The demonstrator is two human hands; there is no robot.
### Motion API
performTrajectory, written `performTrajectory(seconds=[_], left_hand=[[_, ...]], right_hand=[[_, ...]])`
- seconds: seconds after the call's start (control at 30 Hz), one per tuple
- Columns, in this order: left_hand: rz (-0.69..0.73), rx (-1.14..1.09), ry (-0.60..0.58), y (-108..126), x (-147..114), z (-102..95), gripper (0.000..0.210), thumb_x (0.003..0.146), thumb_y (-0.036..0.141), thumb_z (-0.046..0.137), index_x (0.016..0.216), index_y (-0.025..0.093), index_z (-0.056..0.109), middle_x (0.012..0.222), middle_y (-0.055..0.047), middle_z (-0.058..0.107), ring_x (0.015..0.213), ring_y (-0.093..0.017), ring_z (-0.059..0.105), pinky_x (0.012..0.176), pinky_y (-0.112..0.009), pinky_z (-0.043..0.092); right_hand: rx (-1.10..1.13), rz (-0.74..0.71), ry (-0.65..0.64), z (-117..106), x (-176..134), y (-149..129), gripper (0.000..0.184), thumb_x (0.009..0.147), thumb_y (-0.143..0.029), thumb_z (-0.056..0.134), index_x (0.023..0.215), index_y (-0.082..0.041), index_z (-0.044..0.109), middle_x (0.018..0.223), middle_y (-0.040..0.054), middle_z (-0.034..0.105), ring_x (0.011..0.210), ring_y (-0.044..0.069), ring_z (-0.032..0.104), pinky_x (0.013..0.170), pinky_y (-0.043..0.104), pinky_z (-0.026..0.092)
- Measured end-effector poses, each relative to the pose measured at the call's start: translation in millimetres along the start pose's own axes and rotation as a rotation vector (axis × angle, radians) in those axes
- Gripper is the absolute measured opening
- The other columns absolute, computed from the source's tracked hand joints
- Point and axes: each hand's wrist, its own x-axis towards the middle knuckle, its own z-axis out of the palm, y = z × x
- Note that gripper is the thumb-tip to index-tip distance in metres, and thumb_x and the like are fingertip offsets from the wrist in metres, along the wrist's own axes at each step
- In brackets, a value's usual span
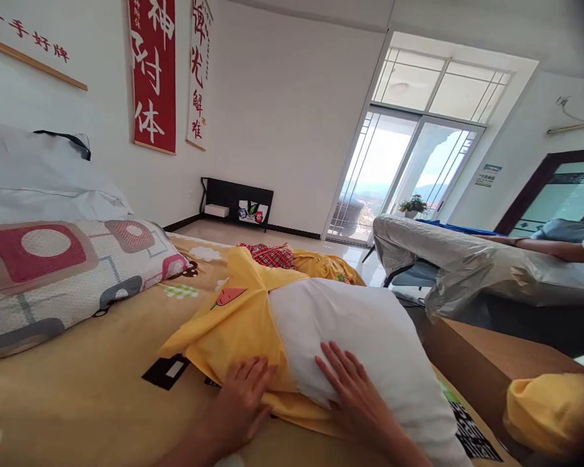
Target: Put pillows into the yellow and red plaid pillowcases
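A white pillow [340,311] lies on the bed, one end inside a yellow pillowcase [243,324] with a carrot print. My right hand [353,389] rests on the bare white part, its fingers spread. On the near side of the yellow cloth lies my left hand [246,392], fingers side by side and a little bent, thumb apart. Its fingertips touch the pillowcase; no clear grip on the cloth shows. A fold of yellow cloth runs under the pillow between the two hands.
Under everything spreads a yellow patterned bed sheet [102,402]. A patterned pillow [78,272] lies at the left, with red plaid cloth [272,255] beyond. At the right are a cardboard box [506,350], a plastic-covered piece of furniture [448,253] and another person's arm [549,248].
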Motion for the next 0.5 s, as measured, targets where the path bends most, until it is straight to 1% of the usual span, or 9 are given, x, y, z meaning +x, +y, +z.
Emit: performTrajectory(seconds=[0.07, 0.1, 0.13, 0.2, 0.27, 0.33, 0.4, 0.43, 0.5], left_hand=[[0.054, 0.017, 0.035, 12, -12, 1.6, 0.044, 0.088, 0.038, 0.055, 0.128, 0.019, 0.053, 0.118, -0.009, 0.063, 0.107, -0.026, 0.054, 0.095, -0.040, 0.037], [0.082, 0.045, 0.061, 18, -13, 6.0, 0.039, 0.088, 0.038, 0.056, 0.122, 0.018, 0.056, 0.110, -0.008, 0.065, 0.102, -0.025, 0.055, 0.093, -0.040, 0.037], [0.106, 0.083, 0.092, 22, -12, 12.2, 0.034, 0.088, 0.036, 0.057, 0.117, 0.018, 0.059, 0.106, -0.007, 0.065, 0.099, -0.025, 0.055, 0.091, -0.040, 0.037], [0.112, 0.159, 0.138, 25, -2, 26.7, 0.024, 0.089, 0.029, 0.058, 0.109, 0.016, 0.062, 0.103, -0.007, 0.065, 0.097, -0.024, 0.054, 0.089, -0.040, 0.035], [0.111, 0.174, 0.116, 23, 12, 39.4, 0.012, 0.088, 0.025, 0.060, 0.095, 0.015, 0.065, 0.095, -0.007, 0.065, 0.094, -0.023, 0.054, 0.085, -0.039, 0.035], [0.159, 0.120, 0.055, 19, 24, 47.4, 0.011, 0.087, 0.023, 0.062, 0.078, 0.016, 0.064, 0.081, -0.005, 0.063, 0.086, -0.022, 0.054, 0.079, -0.038, 0.035], [0.255, 0.063, 0.026, 16, 31, 50.6, 0.014, 0.084, 0.025, 0.064, 0.073, 0.016, 0.062, 0.073, -0.003, 0.060, 0.079, -0.021, 0.052, 0.073, -0.036, 0.034], [0.288, 0.049, 0.040, 16, 33, 50.6, 0.013, 0.083, 0.025, 0.065, 0.074, 0.016, 0.062, 0.072, -0.003, 0.060, 0.078, -0.021, 0.052, 0.071, -0.036, 0.034], [0.303, 0.047, 0.089, 18, 38, 47.5, 0.012, 0.082, 0.025, 0.066, 0.075, 0.015, 0.062, 0.073, -0.004, 0.060, 0.079, -0.020, 0.052, 0.071, -0.036, 0.034]], right_hand=[[-0.040, -0.029, 0.065, 6, 1, -3, 0.080, 0.077, -0.029, 0.062, 0.151, -0.025, 0.029, 0.151, 0.0116, 0.038, 0.139, 0.032, 0.031, 0.108, 0.047, 0.025], [-0.057, -0.037, 0.101, 10, 4, -3, 0.077, 0.078, -0.031, 0.062, 0.149, -0.025, 0.033, 0.147, 0.0127, 0.043, 0.135, 0.033, 0.036, 0.106, 0.047, 0.027], [-0.075, -0.047, 0.139, 14, 8, -2, 0.072, 0.080, -0.031, 0.062, 0.147, -0.026, 0.036, 0.143, 0.0131, 0.049, 0.131, 0.032, 0.042, 0.103, 0.047, 0.030], [-0.103, -0.075, 0.220, 21, 17, 2, 0.062, 0.083, -0.022, 0.056, 0.144, -0.025, 0.042, 0.129, 0.0117, 0.060, 0.117, 0.027, 0.053, 0.098, 0.042, 0.035], [-0.104, -0.096, 0.277, 26, 27, 7, 0.056, 0.085, -0.009, 0.048, 0.140, -0.022, 0.047, 0.109, 0.0084, 0.067, 0.097, 0.019, 0.059, 0.089, 0.034, 0.041], [-0.093, -0.102, 0.298, 30, 37, 11, 0.051, 0.085, -0.003, 0.043, 0.133, -0.019, 0.054, 0.086, 0.0043, 0.067, 0.076, 0.015, 0.058, 0.074, 0.028, 0.044], [-0.087, -0.078, 0.233, 28, 53, 13, 0.044, 0.085, -0.002, 0.043, 0.121, -0.019, 0.061, 0.075, 0.0020, 0.064, 0.067, 0.014, 0.056, 0.063, 0.024, 0.042], [-0.081, -0.059, 0.169, 24, 63, 13, 0.040, 0.085, -0.002, 0.045, 0.114, -0.020, 0.065, 0.074, 0.0018, 0.064, 0.067, 0.014, 0.057, 0.060, 0.023, 0.040], [-0.052, 0.017, -0.001, 10, 91, 12, 0.033, 0.084, -0.002, 0.048, 0.102, -0.022, 0.068, 0.079, 0.0029, 0.066, 0.072, 0.014, 0.060, 0.058, 0.022, 0.038]])
